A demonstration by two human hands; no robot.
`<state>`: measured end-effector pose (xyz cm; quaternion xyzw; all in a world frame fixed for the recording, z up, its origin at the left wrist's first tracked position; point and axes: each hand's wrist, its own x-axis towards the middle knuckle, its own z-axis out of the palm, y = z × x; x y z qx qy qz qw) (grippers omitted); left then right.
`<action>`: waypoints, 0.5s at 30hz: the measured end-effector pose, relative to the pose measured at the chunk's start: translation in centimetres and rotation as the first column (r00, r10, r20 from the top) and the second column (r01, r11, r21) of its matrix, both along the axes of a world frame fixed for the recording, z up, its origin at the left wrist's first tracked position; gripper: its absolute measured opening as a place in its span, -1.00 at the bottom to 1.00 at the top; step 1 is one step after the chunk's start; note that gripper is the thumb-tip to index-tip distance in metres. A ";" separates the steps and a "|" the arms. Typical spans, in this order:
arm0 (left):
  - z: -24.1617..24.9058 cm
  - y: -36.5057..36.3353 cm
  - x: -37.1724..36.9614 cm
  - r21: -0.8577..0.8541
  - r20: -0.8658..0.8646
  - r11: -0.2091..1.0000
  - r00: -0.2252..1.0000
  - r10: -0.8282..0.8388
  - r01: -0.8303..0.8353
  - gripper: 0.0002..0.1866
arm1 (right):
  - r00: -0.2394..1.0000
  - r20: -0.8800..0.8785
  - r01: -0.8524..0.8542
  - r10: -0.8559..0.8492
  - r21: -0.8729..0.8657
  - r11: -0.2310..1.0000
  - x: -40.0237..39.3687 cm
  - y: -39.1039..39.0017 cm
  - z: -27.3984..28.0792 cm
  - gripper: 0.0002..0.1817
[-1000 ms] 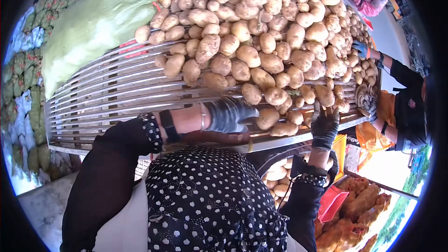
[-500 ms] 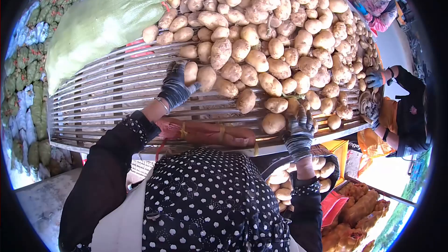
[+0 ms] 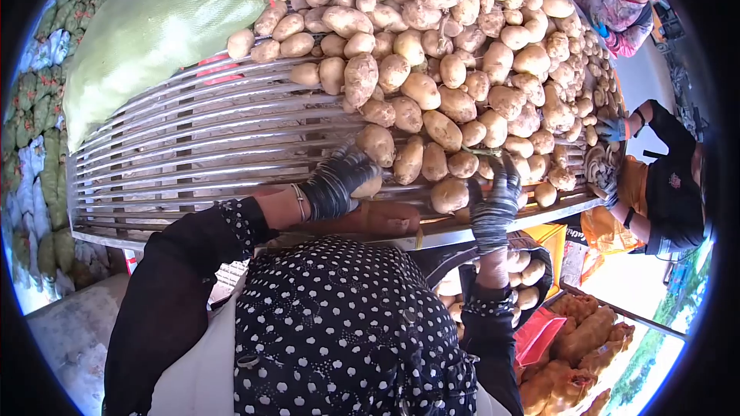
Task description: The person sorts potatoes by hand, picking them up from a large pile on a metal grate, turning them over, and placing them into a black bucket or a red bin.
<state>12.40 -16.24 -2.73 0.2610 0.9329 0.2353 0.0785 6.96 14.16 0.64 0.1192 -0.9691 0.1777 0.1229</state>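
Note:
My left hand [image 3: 339, 182], in a dark striped glove, is curled around a potato [image 3: 368, 186] low over the slatted metal table. Just beyond its fingers lies another potato [image 3: 375, 144], at the edge of the pile. My right hand [image 3: 496, 204], gloved alike, reaches over the front edge with thumb and fingers apart. It is among the nearest potatoes, beside a round potato [image 3: 449, 196]. A pinkish-red roll [image 3: 385, 218] lies along the front edge, partly behind my left hand. Below my right forearm, an open bag holds potatoes [image 3: 528, 296].
A full pale green sack [image 3: 166, 38] lies on the table [image 3: 185, 135] at the left. Across the right end, a co-worker's gloved hand [image 3: 614, 129] touches the table; another person [image 3: 609, 4] stands farther back. Filled orange sacks [image 3: 582, 335] sit at lower right.
My left hand has moved right and toward me, bringing potatoes from the pile's left edge. My right hand has shifted slightly, its fingers still spread. The view has moved a little.

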 end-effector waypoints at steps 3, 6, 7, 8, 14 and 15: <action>0.1 0.3 -0.2 -0.031 0.056 0.999 0.997 0.043 -0.041 -0.37 | 0.993 0.064 -0.096 0.101 -0.083 0.992 1.4 -1.1 -0.9 -0.41; 1.2 1.4 -0.1 0.020 0.032 0.990 0.990 0.138 -0.138 -0.38 | 0.986 0.134 -0.095 0.102 -0.054 0.994 2.4 -1.3 -1.7 -0.41; 1.1 1.7 -0.2 0.025 0.032 0.991 0.991 0.134 -0.134 -0.38 | 0.982 0.156 -0.099 0.102 -0.024 0.995 2.5 -1.2 -2.1 -0.41; 1.0 2.0 -0.3 0.013 0.053 0.992 0.991 0.122 -0.123 -0.39 | 0.983 0.158 -0.097 0.098 -0.020 0.995 2.8 -0.9 -2.1 -0.41; -0.4 4.6 -0.6 0.080 0.072 0.997 0.997 0.009 -0.014 -0.46 | 0.988 0.119 -0.101 0.097 0.029 0.994 4.1 -0.4 -2.8 -0.35; -1.0 5.1 -0.6 0.050 0.023 0.999 1.000 0.004 -0.005 -0.47 | 0.986 0.143 -0.093 0.090 0.012 0.996 4.4 -0.6 -2.6 -0.33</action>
